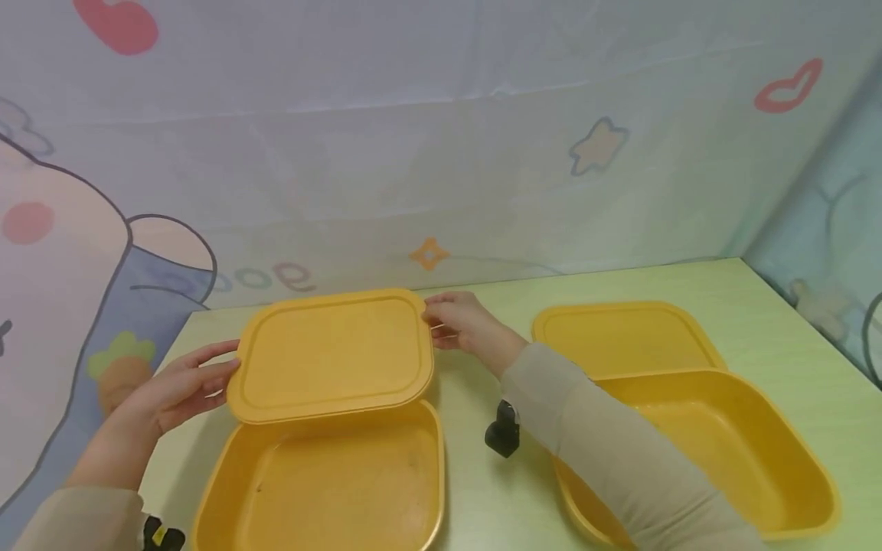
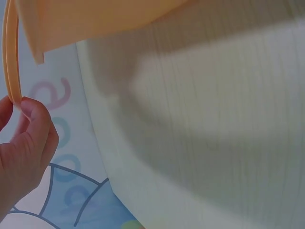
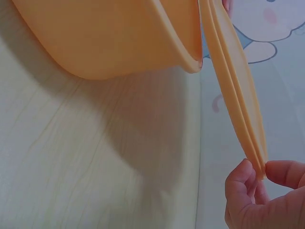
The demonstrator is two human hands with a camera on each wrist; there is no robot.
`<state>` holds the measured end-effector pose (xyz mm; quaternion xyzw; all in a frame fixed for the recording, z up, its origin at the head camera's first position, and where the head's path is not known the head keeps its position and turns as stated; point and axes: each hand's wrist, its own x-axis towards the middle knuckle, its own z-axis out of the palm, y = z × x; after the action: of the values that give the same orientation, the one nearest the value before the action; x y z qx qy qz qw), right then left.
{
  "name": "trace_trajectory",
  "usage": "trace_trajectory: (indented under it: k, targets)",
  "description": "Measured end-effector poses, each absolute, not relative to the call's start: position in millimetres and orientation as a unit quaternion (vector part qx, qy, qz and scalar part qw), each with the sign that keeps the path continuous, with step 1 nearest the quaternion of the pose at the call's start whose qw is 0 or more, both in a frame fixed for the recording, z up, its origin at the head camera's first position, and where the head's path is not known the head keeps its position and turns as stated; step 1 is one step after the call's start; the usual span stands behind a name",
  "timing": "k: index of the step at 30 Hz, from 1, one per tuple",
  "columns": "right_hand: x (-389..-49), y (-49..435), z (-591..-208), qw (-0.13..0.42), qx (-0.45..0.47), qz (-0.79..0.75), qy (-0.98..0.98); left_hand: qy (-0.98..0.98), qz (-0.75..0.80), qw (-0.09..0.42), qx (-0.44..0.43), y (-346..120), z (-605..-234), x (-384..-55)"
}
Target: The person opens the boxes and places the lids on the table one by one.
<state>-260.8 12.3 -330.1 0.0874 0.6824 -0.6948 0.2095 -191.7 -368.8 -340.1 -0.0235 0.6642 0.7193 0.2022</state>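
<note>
A flat yellow lid [image 1: 334, 356] with rounded corners is held by both hands, tilted up over the back of the left yellow bin. My left hand [image 1: 182, 390] pinches its left edge between thumb and fingers. At the opposite edge, my right hand [image 1: 468, 325] grips it the same way. Below the lid, the left bin [image 1: 344, 490] stands with its inside bare and its back rim hidden. In the right wrist view the lid [image 3: 233, 90] stands apart from the bin's rim [image 3: 171, 38].
On the right stands a second yellow bin [image 1: 717, 436], partly covered by my right sleeve [image 1: 620, 451]. Another yellow lid [image 1: 620, 337] lies behind it on the pale green table [image 1: 482, 490]. A printed cloth [image 1: 441, 168] hangs along the table's back edge.
</note>
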Motion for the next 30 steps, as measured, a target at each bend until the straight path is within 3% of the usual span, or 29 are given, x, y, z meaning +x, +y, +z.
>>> trace_trajectory:
  k: [30]
  targets:
    - [-270,9,-339,0.194,0.101,-0.697,0.683,0.7,0.687,0.194,-0.033,-367,-347,-208]
